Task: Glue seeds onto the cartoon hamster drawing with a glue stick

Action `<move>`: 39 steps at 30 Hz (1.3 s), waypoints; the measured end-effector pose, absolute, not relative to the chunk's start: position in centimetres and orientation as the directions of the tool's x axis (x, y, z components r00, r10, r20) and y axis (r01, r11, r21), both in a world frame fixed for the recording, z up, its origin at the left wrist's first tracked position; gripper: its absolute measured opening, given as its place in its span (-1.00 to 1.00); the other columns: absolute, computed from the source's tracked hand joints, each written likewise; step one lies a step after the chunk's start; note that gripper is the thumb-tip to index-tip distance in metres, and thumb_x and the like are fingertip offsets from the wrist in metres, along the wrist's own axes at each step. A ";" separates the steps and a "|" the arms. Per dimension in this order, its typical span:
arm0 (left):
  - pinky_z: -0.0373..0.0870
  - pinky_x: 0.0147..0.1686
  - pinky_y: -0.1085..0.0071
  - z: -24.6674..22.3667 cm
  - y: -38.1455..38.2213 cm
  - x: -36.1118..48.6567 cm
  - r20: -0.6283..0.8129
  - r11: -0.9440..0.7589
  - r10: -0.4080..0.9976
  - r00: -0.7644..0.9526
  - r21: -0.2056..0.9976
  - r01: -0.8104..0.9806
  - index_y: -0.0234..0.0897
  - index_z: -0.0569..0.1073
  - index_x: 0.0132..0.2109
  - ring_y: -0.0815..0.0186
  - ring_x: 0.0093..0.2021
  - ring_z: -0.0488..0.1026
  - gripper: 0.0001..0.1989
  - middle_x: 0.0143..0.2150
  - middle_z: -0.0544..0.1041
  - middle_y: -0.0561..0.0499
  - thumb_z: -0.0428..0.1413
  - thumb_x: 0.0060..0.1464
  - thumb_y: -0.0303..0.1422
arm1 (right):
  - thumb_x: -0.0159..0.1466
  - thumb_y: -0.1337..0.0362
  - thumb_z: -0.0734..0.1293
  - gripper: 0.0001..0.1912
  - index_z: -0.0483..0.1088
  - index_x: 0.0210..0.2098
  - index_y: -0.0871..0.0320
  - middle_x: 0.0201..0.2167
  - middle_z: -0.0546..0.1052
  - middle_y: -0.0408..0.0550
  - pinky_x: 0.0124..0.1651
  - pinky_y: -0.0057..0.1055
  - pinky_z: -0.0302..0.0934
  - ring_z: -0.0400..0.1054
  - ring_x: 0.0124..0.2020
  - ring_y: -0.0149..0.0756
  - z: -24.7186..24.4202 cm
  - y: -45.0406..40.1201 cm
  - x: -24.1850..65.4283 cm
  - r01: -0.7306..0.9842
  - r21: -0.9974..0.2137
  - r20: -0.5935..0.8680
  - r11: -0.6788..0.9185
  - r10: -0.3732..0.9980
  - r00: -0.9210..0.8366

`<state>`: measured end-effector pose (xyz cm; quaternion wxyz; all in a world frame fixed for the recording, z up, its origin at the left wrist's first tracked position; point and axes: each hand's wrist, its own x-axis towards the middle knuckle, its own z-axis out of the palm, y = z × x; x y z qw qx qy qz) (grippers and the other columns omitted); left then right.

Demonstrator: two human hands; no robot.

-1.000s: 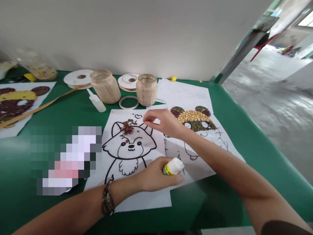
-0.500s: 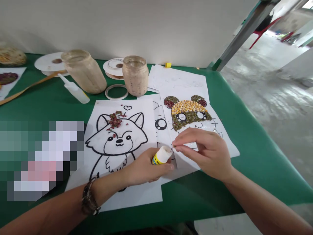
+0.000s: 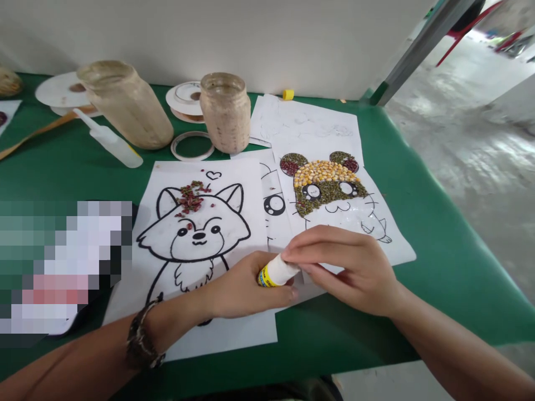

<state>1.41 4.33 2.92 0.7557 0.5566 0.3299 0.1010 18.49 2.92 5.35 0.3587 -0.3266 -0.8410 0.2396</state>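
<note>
My left hand (image 3: 246, 287) is wrapped round a white and yellow glue stick (image 3: 278, 271), tilted with its open end toward the right. The fingertips of my right hand (image 3: 346, 267) touch that end; whether they pinch anything is hidden. Beneath my left hand lies a fox drawing (image 3: 234, 228) with loose red and green seeds (image 3: 191, 200) on its forehead. Behind my right hand is a hamster drawing (image 3: 397, 245), its ears and upper face covered with red beans, yellow corn and green beans. Its lower face shows shiny wet spots.
Two cloudy jars (image 3: 129, 106) (image 3: 225, 114), a white glue bottle (image 3: 115, 146), a tape ring (image 3: 192, 146) and ribbon spools (image 3: 184, 100) stand or lie at the back left. A yellow cap (image 3: 288, 94) sits near the wall. A blurred-out object lies at left.
My right fingertips have moved left onto the glue stick's open end, where before they were pinched just beside it. The view has shifted slightly.
</note>
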 end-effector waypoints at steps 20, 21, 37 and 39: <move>0.09 -0.57 0.58 2.4 3.6 1.6 -0.374 0.402 0.582 0.722 0.904 0.145 -0.29 0.24 -0.51 0.48 -0.53 0.13 -0.91 -0.57 0.19 0.17 0.02 -0.15 -0.41 | 0.16 0.41 0.29 -0.90 0.41 -0.30 0.28 -0.36 0.46 -0.03 -0.24 -0.66 0.30 0.36 -0.33 -0.53 5.0 2.7 18.4 0.387 -0.629 0.458 0.674 0.724 -0.516; 0.11 -0.56 0.58 2.4 3.6 1.6 -0.360 0.397 0.581 0.730 0.908 0.132 -0.29 0.23 -0.51 0.47 -0.52 0.14 -0.92 -0.56 0.20 0.16 0.02 -0.15 -0.42 | 0.16 0.41 0.29 -0.90 0.40 -0.30 0.26 -0.35 0.45 -0.03 -0.25 -0.66 0.30 0.36 -0.33 -0.52 5.0 2.7 18.4 0.386 -0.632 0.453 0.672 0.724 -0.519; 0.02 -0.60 0.60 2.4 3.9 1.7 -0.325 0.370 0.540 0.777 0.920 0.128 -0.30 0.17 -0.54 0.52 -0.56 0.05 -0.87 -0.60 0.13 0.19 -0.02 -0.17 -0.56 | 0.09 0.49 0.29 -0.84 0.24 -0.37 0.17 -0.40 0.37 -0.14 -0.31 -0.62 0.26 0.28 -0.34 -0.53 4.3 2.5 18.4 0.321 -0.743 0.360 0.587 0.755 -0.549; 0.03 -0.59 0.59 2.6 4.0 1.8 -0.337 0.369 0.545 0.767 0.919 0.141 -0.30 0.16 -0.54 0.52 -0.55 0.06 -0.87 -0.59 0.12 0.19 -0.02 -0.15 -0.54 | 0.10 0.49 0.29 -0.80 0.23 -0.31 0.16 -0.39 0.38 -0.13 -0.32 -0.59 0.26 0.30 -0.35 -0.51 4.1 2.4 18.3 0.304 -0.767 0.366 0.565 0.774 -0.517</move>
